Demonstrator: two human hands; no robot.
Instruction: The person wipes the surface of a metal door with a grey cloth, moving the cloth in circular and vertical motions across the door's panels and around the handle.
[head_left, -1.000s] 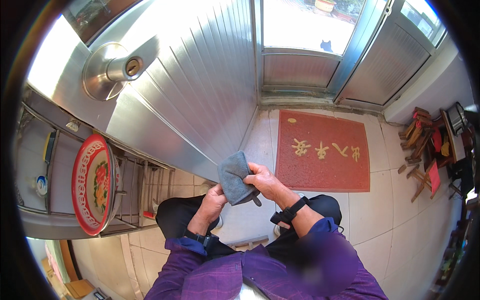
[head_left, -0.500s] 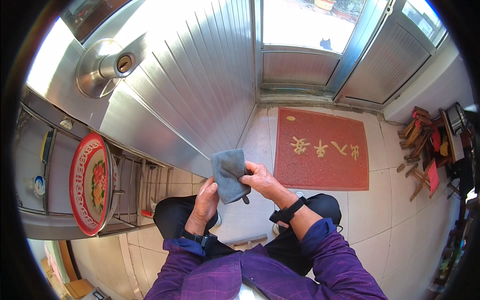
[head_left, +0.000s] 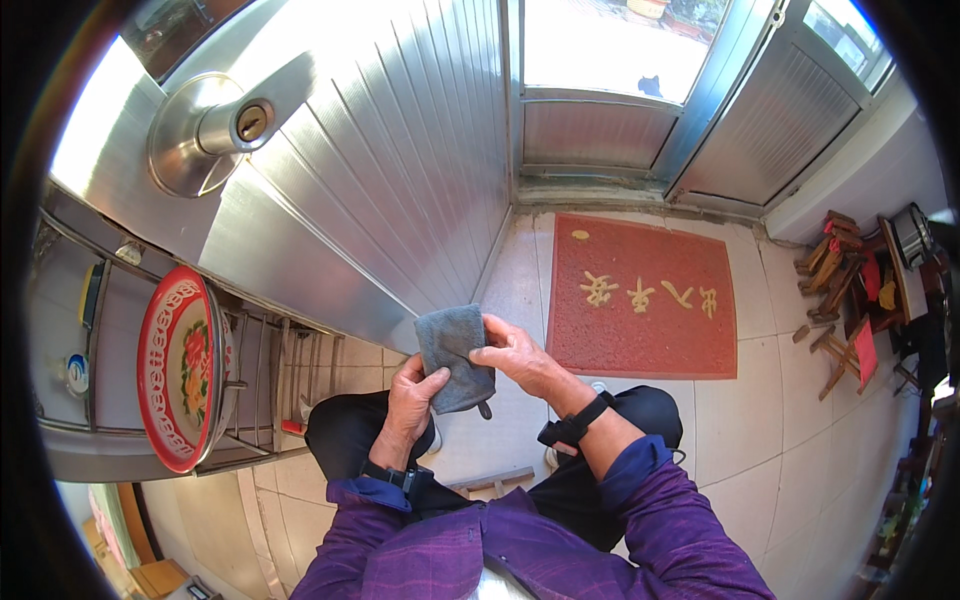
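"Pale tiles (head_left: 780, 410) lie beneath us, with a red mat (head_left: 645, 340) ahead and a metal door (head_left: 370, 190) to our left. Where do we have the grey cloth (head_left: 455, 345)?"

"Between our two hands, held up above the tiles. Our left hand (head_left: 408, 400) pinches its lower left side, thumb across the face; our right hand (head_left: 522, 360) has a narrow hold on the right edge."

"How far along are we?"

"It looks folded into a compact pad, so we judge that much done. One small loop (head_left: 486, 410) sticks out at the lower edge; whether any folding is left, we cannot tell"
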